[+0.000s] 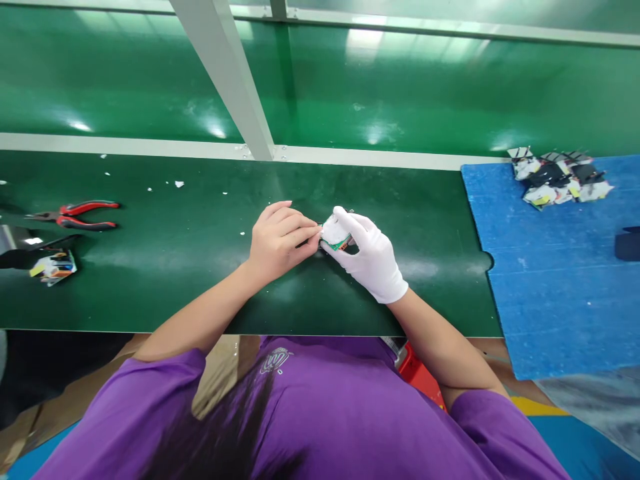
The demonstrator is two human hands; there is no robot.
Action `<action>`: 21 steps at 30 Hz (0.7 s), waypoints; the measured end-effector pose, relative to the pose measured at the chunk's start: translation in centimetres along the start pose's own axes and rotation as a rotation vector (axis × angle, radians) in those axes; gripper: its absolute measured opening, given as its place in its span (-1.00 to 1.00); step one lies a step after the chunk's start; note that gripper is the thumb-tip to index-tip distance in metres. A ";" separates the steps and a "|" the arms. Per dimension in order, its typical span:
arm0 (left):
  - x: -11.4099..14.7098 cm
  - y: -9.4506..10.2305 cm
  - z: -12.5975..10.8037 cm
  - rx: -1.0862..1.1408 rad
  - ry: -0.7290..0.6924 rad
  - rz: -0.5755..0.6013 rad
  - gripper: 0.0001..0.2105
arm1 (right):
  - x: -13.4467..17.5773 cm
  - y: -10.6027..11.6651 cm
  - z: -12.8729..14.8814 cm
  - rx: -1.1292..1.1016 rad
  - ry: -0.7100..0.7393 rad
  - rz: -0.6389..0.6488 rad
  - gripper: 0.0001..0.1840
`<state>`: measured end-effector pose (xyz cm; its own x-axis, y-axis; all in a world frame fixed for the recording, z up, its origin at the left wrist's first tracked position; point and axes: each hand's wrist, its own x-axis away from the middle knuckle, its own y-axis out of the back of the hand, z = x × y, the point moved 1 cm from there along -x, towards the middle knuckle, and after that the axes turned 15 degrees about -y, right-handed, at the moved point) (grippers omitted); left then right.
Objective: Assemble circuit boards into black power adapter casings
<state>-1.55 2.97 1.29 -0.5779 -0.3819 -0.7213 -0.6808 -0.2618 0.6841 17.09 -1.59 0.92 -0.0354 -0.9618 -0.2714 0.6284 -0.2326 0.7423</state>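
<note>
Right hand (373,257) half-curls round the board (334,231), left hand (277,239) pinches its side, prob to steady it. Held well in from the surface (430,287) edge, guessing against drops.

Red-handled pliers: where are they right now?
In the head view, the red-handled pliers lie on the green bench at the far left, just beyond a small assembly and well left of the bare left hand.
</note>
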 end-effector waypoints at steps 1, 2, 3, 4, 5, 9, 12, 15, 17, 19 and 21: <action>-0.1 0.0 0.0 0.005 -0.006 -0.016 -0.89 | 0.0 0.0 0.0 -0.003 -0.010 0.008 -0.51; -0.1 0.0 0.0 0.010 -0.013 -0.030 -0.90 | 0.0 0.0 0.0 -0.007 -0.022 0.014 -0.51; -0.2 0.1 0.0 0.015 -0.019 -0.041 -0.91 | -0.1 0.1 0.0 -0.013 -0.035 0.018 -0.50; -0.2 0.1 -0.1 0.018 -0.023 -0.051 -0.93 | -0.1 0.1 -0.1 -0.018 -0.046 0.021 -0.49; -0.2 0.1 -0.1 0.018 -0.021 -0.057 -0.94 | -0.1 0.1 -0.1 -0.019 -0.051 0.020 -0.49; -0.1 0.1 -0.1 -0.014 -0.010 -0.030 -0.97 | 0.0 0.0 0.0 0.005 0.004 -0.021 -0.50; 0.0 0.1 -0.2 -0.008 -0.034 -0.041 -0.95 | 0.0 -0.1 0.1 0.025 0.039 -0.061 -0.53; -0.1 0.2 -0.4 0.051 0.039 -0.039 -0.94 | 0.1 -0.1 0.1 0.034 0.035 -0.052 -0.53; -0.3 0.3 -0.5 0.127 0.117 -0.030 -0.93 | 0.1 -0.1 0.1 0.016 0.021 -0.034 -0.52; -0.5 0.4 -0.6 0.220 0.185 -0.039 -0.92 | 0.1 -0.1 0.2 -0.004 0.005 -0.030 -0.52; -0.7 0.6 -0.7 0.317 0.264 -0.040 -0.92 | 0.1 -0.1 0.2 -0.016 -0.010 -0.028 -0.52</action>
<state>-1.27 2.45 2.27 -0.4413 -0.6018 -0.6657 -0.8289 -0.0108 0.5593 16.86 -1.67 0.99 -0.0612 -0.9563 -0.2858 0.6391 -0.2575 0.7247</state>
